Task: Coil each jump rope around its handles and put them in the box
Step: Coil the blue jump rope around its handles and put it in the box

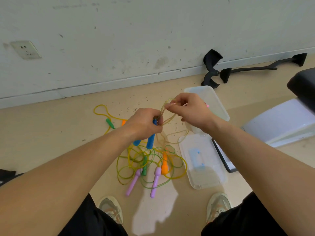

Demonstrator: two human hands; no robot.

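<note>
My left hand (144, 124) grips the two blue handles (150, 141) of a jump rope held above the floor. My right hand (189, 109) pinches a loop of that rope's pale yellowish cord (167, 116) just right of the handles. On the floor below lies a tangle of cords with two purple handles (156, 182), an orange handle (164, 165) and a green handle (144, 166). Farther left lie another green handle (110, 123) and an orange one (123, 122) with a yellow cord. The clear plastic box (219, 108) stands behind my right hand, something pink showing inside.
The box's clear lid (202, 162) with a blue latch lies on the floor at the right, a dark-framed flat item (223, 157) beside it. Black metal parts (213, 68) lie along the wall. A white object (279, 121) sits far right. My shoes (111, 209) are at the bottom.
</note>
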